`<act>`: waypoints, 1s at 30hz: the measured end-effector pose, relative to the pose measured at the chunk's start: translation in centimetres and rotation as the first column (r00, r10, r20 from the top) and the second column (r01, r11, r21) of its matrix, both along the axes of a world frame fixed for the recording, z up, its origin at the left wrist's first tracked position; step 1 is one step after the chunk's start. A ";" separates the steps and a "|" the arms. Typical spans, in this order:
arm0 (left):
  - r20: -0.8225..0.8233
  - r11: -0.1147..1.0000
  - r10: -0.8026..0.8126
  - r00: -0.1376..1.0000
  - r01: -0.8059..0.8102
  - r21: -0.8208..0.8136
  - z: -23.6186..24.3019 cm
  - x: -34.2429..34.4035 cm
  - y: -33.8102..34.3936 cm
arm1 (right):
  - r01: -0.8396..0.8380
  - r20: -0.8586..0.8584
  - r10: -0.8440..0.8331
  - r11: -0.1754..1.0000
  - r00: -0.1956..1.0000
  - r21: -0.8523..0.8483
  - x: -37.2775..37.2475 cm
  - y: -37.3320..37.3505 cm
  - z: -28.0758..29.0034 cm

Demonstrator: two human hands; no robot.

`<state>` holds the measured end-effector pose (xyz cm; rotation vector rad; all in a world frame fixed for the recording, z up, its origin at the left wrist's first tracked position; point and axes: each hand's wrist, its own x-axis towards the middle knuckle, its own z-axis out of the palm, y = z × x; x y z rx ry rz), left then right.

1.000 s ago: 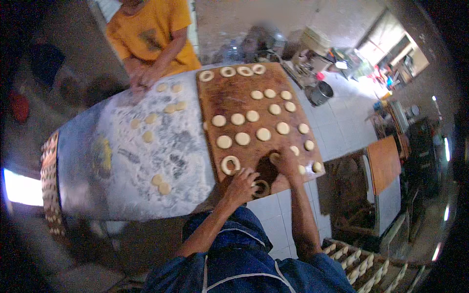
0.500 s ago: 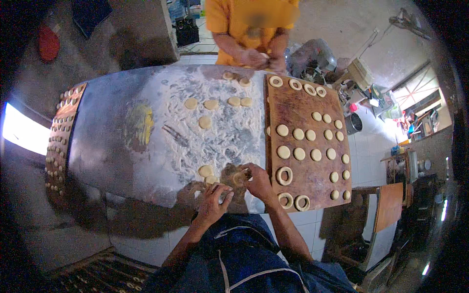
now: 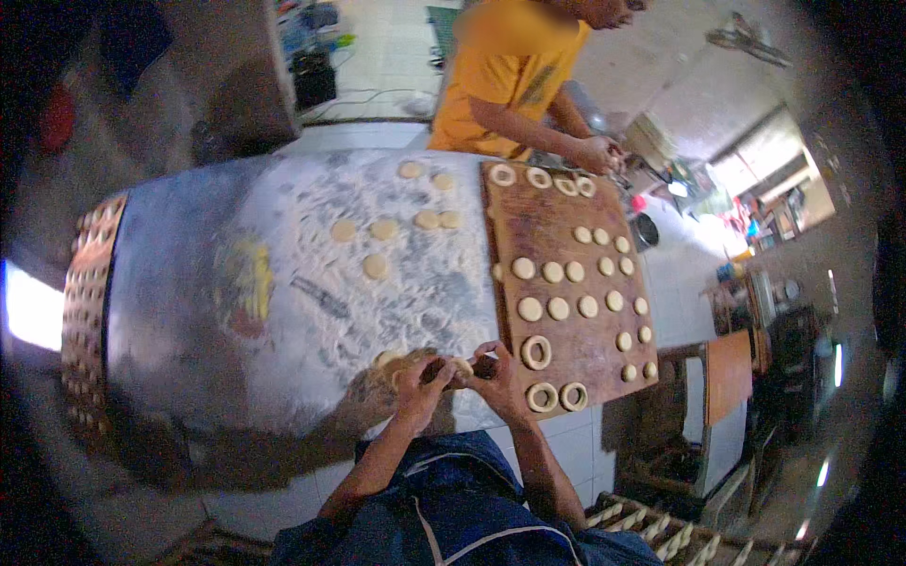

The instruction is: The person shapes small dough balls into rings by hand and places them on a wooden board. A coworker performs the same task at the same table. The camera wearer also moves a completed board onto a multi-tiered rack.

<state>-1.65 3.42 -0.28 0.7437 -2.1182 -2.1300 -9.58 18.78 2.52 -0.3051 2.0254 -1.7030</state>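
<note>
My left hand [image 3: 421, 385] and my right hand [image 3: 494, 379] meet low over the floured metal table [image 3: 175, 283], both closed round a small pale dough piece [image 3: 460, 367] between their fingertips. Its exact shape is partly hidden by the fingers. Other dough rounds [image 3: 383, 229] lie scattered in the flour, some partly behind my left hand. To the right, a wooden board [image 3: 566, 344] carries rows of dough rounds [image 3: 558, 307] and several dough rings [image 3: 536, 352], two of them beside my right hand.
Across the table a person in a yellow shirt [image 3: 505, 80] has both hands together. A board of small dough pieces [image 3: 90, 283] lines the table's left end. A rack of dough strips [image 3: 675, 538] is at lower right, a dark bucket [image 3: 645, 229] behind the board.
My hands moved from the board's lower part onto the floured table and came together. Two more rings now lie at the board's lower left. The other person shifted rightward; the view has turned.
</note>
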 end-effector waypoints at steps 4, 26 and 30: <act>-0.023 0.993 -0.111 0.994 0.112 0.043 4.2 -1.2 0.1 | 0.059 -0.029 -0.058 0.998 0.998 0.031 0.6 0.1 0.6; -0.331 0.765 -0.014 0.944 0.223 0.604 2.2 -7.4 9.5 | 0.265 -0.129 -0.283 0.954 0.950 -0.140 -2.7 8.7 -1.0; -0.240 0.997 -0.002 0.971 0.020 0.074 3.7 -8.6 14.0 | 0.250 -0.102 -0.244 0.967 0.964 0.046 -4.2 10.5 1.3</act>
